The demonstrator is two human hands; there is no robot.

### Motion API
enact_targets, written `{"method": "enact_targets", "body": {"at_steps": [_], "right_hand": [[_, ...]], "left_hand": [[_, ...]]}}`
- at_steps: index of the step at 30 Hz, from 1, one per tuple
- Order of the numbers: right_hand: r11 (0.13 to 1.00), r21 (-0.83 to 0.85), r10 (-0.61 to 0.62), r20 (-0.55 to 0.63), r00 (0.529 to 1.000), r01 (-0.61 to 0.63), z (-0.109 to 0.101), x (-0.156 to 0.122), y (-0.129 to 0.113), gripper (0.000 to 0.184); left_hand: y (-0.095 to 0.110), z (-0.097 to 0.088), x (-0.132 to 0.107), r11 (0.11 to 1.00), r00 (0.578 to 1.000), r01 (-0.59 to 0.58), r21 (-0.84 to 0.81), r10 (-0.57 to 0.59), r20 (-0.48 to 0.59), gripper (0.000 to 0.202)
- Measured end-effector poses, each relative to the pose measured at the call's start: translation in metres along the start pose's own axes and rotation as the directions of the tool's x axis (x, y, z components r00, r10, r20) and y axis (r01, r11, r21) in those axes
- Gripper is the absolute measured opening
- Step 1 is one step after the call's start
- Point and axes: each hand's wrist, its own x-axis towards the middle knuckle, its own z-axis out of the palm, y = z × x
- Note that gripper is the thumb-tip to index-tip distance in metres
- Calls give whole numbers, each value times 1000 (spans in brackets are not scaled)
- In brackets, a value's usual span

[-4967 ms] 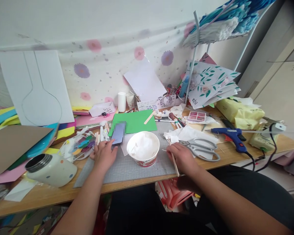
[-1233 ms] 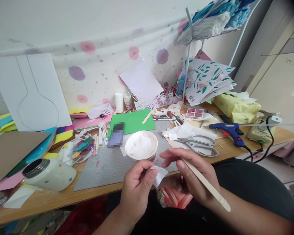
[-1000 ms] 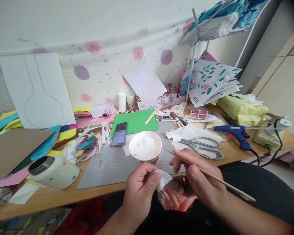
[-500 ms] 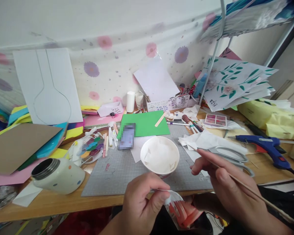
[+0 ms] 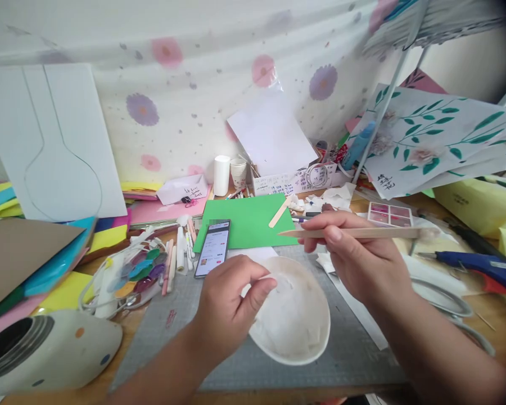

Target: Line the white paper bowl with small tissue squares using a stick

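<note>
My left hand is closed in a pinch of thumb and forefinger over the left rim of a white bowl. Whitish material with small flakes coats the bowl's inside. What the pinch holds blends with the white behind it, and I cannot make it out. Above the bowl's right side, my right hand is closed around a thin wooden stick. The stick lies almost level, its pointed end to the left over the green sheet.
A grey cutting mat lies under the bowl. Beyond it are a phone and a flat wooden stick. At left are a paint palette and a tipped jar; scissors and a blue glue gun lie at right.
Both hands have risen from the table's near edge. The left pinch is now over the bowl, away from the reddish pieces below. The right hand's stick has swung from slanted to nearly level.
</note>
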Motion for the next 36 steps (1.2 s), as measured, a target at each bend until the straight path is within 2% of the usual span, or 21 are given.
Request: {"method": "enact_targets", "body": {"at_steps": [3,7,10,16,19,24,26,32,36], "right_hand": [[998,41,40,-2,999,-40,2,2,14,20],[990,118,73,-2,997,-72,-1,-6,27,15],[988,132,80,14,997,-81,-5,-12,29,9],[996,55,62,91,994,-68,-4,-15,23,9],[996,65,62,106,992,-69,0,-16,21,10],[972,161,153,107,982,-169,4,-19,25,9],[956,222,171,109,979,-192,4,-19,27,9],[953,244,156,105,982,-178,8,-19,24,8],[962,212,144,132,981,-170,9,-19,21,10]], "left_hand": [[-14,7,-4,999,999,29,-17,-29,-23,18],[-24,11,-10,984,990,132,-117,-137,-33,13],[-25,11,-12,963,977,201,-177,-211,-36,11],[-20,7,-11,920,940,323,-225,-339,-37,18],[-20,8,-12,873,902,414,-257,-432,-16,16],[-22,12,-17,722,769,611,-324,-639,25,7],[-22,14,-18,690,745,634,-348,-666,37,7],[-22,14,-16,686,753,639,-348,-651,99,11],[-22,12,-16,699,763,629,-341,-640,95,10]]}}
